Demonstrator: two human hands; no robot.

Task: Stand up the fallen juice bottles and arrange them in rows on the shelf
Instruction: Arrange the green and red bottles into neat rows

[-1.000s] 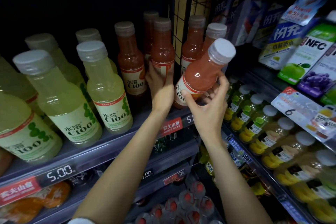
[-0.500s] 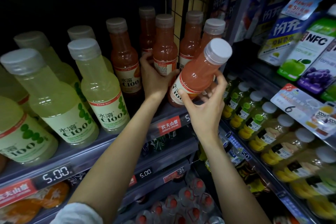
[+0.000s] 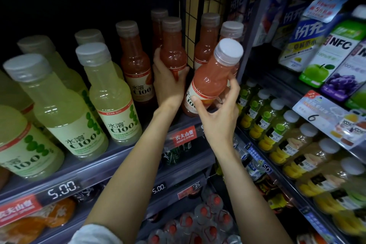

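Tilting at the shelf (image 3: 122, 156) front: pink C100 juice bottle (image 3: 210, 83), pinched in the right hand (image 3: 217, 113). Left hand (image 3: 168, 83) wraps an upright pink bottle (image 3: 172, 53) behind. Risk: the loose fingertip pinch slips, or the base knocks neighbouring bottles over.

Glossy plastic bottle (image 3: 210, 79) — matt cap (image 3: 228, 51)

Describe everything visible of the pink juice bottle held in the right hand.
The pink juice bottle is clear plastic, filled with pinkish-red juice, with a ribbed pale cap and a white label edged in red reading C100. It leans, cap up and to the right, its base low over the shelf's front edge. The right hand grips its lower body, thumb on the label.
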